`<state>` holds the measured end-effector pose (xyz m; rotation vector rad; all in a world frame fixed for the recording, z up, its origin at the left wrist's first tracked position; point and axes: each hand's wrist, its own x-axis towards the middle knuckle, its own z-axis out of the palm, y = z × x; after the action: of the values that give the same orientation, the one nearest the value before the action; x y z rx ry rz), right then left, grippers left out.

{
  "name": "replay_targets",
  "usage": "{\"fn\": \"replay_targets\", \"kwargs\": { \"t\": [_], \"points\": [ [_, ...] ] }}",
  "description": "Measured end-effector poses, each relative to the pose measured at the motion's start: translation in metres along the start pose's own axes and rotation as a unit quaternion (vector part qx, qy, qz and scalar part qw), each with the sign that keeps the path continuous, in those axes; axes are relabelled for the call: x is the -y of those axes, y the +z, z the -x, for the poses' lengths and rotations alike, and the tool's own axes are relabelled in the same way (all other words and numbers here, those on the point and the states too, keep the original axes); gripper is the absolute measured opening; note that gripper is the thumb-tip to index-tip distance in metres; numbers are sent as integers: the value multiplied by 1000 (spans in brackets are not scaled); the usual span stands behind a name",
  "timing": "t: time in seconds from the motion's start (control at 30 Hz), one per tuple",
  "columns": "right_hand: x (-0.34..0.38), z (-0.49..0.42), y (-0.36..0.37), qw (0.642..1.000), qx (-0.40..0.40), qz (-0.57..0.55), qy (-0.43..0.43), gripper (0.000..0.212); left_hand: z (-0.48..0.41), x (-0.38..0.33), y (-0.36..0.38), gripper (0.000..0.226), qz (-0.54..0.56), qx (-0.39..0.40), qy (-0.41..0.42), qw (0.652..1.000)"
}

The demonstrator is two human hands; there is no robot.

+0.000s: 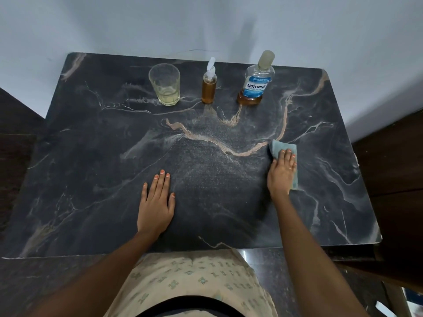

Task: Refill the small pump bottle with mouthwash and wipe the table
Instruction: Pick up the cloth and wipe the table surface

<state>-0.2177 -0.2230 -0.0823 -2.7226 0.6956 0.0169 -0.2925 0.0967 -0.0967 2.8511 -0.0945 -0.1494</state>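
Head view: the small pump bottle, amber-filled, stands upright at the far side of the desk, between a glass and the mouthwash bottle. Nearer, the right grip presses a blue cloth with flat fingers; the left grip rests flat, fingers straight, on the desk.

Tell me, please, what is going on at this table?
A person presses a blue cloth onto the table with the right hand, apparently wiping. The left hand lies flat on the table. At the back stand a glass with a little pale liquid, the pump bottle full of amber liquid and the capped mouthwash bottle, nearly empty.
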Motion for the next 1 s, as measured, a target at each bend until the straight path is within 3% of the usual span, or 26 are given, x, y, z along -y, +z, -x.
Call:
{"fn": "replay_targets", "kwargs": {
  "t": [0.17, 0.27, 0.4, 0.57, 0.67, 0.8, 0.9, 1.0],
  "points": [
    [40, -16, 9, 999, 10, 22, -24, 46, 0, 1, 2, 59, -2, 1, -1, 1000],
    [79, -9, 25, 994, 21, 58, -90, 47, -1, 1, 1, 57, -1, -3, -4, 1000],
    [131, 27, 52, 981, 57, 12, -185, 46, 0, 1, 1, 57, -1, -2, -3, 1000],
    [118, 50, 52, 963, 80, -6, -257, 43, -1, 1, -1, 58, -3, 0, 2, 1000],
    [86, 45, 40, 968, 50, -2, -245, 41, 0, 1, -1, 58, -3, 0, 2, 1000],
    [57, 11, 21, 989, 4, 1, -148, 40, 0, 0, -1, 58, -2, 2, 1, 1000],
    [69, -11, 19, 996, 24, -1, -85, 43, -1, -1, -1, 57, -3, 5, -3, 1000],
    [97, -14, 28, 992, 52, 26, -115, 46, 0, -1, -1, 57, -6, 8, -5, 1000]
  ]
}}
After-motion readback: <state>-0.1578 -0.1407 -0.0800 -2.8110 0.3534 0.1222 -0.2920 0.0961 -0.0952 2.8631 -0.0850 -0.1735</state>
